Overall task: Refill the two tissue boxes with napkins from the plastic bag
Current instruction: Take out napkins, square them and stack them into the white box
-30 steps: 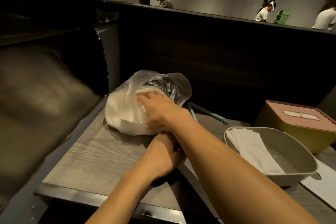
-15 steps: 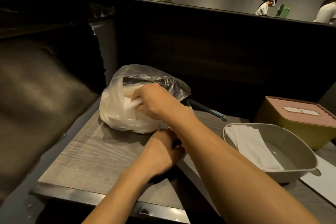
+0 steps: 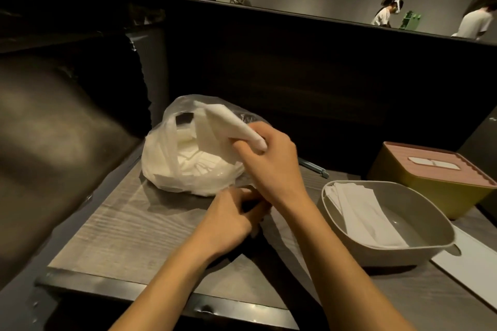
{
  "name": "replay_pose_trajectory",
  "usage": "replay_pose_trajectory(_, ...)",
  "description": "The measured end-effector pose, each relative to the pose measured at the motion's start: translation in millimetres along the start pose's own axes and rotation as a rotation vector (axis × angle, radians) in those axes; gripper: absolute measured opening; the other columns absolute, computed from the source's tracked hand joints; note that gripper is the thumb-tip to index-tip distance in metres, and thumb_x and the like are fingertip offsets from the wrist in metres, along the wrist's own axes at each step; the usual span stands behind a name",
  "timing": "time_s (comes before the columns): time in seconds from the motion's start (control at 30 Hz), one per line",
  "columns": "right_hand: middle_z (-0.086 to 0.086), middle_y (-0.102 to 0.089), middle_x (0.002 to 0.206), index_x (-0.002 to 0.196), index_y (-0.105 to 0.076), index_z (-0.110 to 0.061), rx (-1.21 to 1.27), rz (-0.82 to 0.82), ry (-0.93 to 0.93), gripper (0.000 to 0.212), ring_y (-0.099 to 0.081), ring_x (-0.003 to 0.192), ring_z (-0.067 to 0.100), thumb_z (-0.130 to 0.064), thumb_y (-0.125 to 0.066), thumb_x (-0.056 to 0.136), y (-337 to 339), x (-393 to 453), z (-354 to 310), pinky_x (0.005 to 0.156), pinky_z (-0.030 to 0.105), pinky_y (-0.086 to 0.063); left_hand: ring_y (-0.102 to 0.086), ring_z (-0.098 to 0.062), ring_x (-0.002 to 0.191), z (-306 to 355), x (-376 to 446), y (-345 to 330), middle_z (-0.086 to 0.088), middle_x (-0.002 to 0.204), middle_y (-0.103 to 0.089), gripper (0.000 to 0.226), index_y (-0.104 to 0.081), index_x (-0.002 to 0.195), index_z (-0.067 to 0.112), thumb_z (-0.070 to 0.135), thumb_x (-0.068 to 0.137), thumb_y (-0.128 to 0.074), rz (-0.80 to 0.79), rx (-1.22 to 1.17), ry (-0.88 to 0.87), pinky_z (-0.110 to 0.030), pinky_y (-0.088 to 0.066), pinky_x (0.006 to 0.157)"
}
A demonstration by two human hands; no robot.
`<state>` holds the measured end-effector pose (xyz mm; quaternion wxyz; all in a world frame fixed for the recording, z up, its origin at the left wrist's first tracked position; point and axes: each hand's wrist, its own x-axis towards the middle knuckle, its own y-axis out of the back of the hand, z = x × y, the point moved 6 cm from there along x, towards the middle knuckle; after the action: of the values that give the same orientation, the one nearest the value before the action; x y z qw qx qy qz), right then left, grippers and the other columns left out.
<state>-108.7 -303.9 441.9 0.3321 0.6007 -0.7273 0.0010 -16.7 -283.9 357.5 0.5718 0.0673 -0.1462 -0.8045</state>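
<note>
Right grip (image 3: 265,158) clenched on a wad of napkins (image 3: 224,126), lifted just above the plastic bag (image 3: 185,164). Left grip (image 3: 231,220) below it, pinching the bag's edge against the table (image 3: 121,236).

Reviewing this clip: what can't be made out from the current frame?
Head view only:
- How many napkins the right hand holds: the napkin stack is folded.
- What the left hand grips: its curled fingers and the right forearm hide it.
- How full the closed yellow box is: its pink lid covers it.
- White sheet at right: cut off by the frame edge.
- The pen-like object behind the right hand: mostly hidden.
</note>
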Motion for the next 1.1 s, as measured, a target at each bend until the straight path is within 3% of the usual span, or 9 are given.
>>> replay_pose_trajectory(0.13,0.001,-0.076,0.098,0.113,-0.073,-0.014,0.627,-0.119,-0.319,0.017,-0.071,0.094,0.019,-0.017,-0.066,0.098,13,-42,25,0.080,0.030,-0.058,-0.075,-0.025,0.093,-7,2,2,-0.003,0.094,-0.079,0.016,-0.076,0.101,0.018,0.006,0.097,-0.066,0.067,-0.173,0.080,-0.040,-0.062,0.083)
replay_pose_trajectory(0.23,0.019,-0.073,0.118,0.127,-0.066,0.002,0.918,-0.300,-0.448,0.040,-0.069,0.107,0.029,-0.019,-0.069,0.094,11,-69,41,0.087,0.034,-0.057,-0.073,-0.013,0.076,-10,-4,6,-0.004,0.082,-0.075,0.023,-0.075,0.087,0.013,-0.003,0.095,-0.060,0.114,-0.351,0.143,-0.024,-0.060,0.075)
replay_pose_trajectory(0.3,0.020,-0.074,0.116,0.126,-0.069,-0.006,0.806,-0.293,-0.457,0.036,-0.070,0.104,0.033,-0.018,-0.073,0.093,16,-78,51,0.082,0.033,-0.059,-0.075,-0.022,0.080,-9,-7,4,-0.018,0.094,-0.076,0.032,-0.082,0.086,0.007,0.023,0.096,-0.056,0.035,-0.730,0.250,-0.034,-0.058,0.084)
replay_pose_trajectory(0.43,0.002,-0.077,0.103,0.116,-0.070,-0.027,0.401,-0.188,-0.380,0.021,-0.073,0.097,0.028,-0.020,-0.071,0.097,27,-82,59,0.079,0.050,-0.061,-0.056,-0.041,0.132,-10,-7,8,-0.029,0.140,-0.058,0.091,-0.057,0.140,-0.002,0.074,0.098,-0.031,-0.183,-1.095,0.306,-0.054,-0.034,0.118)
replay_pose_trajectory(0.5,-0.005,-0.077,0.101,0.114,-0.069,-0.030,0.332,-0.126,-0.331,0.020,-0.074,0.093,0.017,-0.020,-0.071,0.097,29,-82,57,0.073,0.045,-0.063,-0.056,-0.040,0.133,-12,-8,8,-0.028,0.140,-0.059,0.080,-0.056,0.142,-0.001,0.065,0.098,-0.046,-0.220,-1.054,0.287,-0.054,-0.041,0.115)
replay_pose_trajectory(0.57,-0.006,-0.076,0.103,0.115,-0.069,-0.031,0.305,-0.086,-0.300,0.021,-0.073,0.094,0.014,-0.019,-0.071,0.096,28,-81,57,0.073,0.038,-0.063,-0.062,-0.039,0.126,-16,-10,8,-0.026,0.134,-0.064,0.054,-0.061,0.138,0.001,0.035,0.096,-0.070,-0.213,-0.899,0.261,-0.051,-0.052,0.106)
replay_pose_trajectory(0.7,-0.015,-0.068,0.119,0.126,-0.063,-0.035,0.166,-0.050,-0.173,0.039,-0.065,0.112,0.006,-0.019,-0.074,0.092,30,-82,57,0.089,0.030,-0.058,-0.068,-0.039,0.117,-22,-10,9,-0.025,0.126,-0.069,0.040,-0.065,0.131,0.002,-0.001,0.091,-0.067,-0.111,-0.723,0.197,-0.050,-0.056,0.099)
replay_pose_trajectory(0.87,-0.016,-0.050,0.138,0.143,-0.053,-0.031,-0.070,-0.042,0.049,0.063,-0.048,0.133,0.002,-0.012,-0.075,0.087,30,-84,46,0.109,0.018,-0.041,-0.070,-0.035,0.113,-22,-9,13,-0.021,0.122,-0.072,0.041,-0.064,0.131,0.003,0.003,0.090,-0.065,0.003,-0.687,0.198,-0.040,-0.063,0.086)
replay_pose_trajectory(1.1,-0.014,-0.058,0.127,0.116,-0.075,-0.026,-0.096,0.089,0.116,0.029,-0.055,0.124,0.003,-0.022,-0.062,0.089,34,-83,40,0.102,0.016,-0.044,-0.072,-0.034,0.110,-14,-13,13,-0.019,0.115,-0.075,0.043,-0.073,0.121,0.006,0.009,0.079,-0.081,0.049,-0.606,0.165,-0.045,-0.056,0.096)
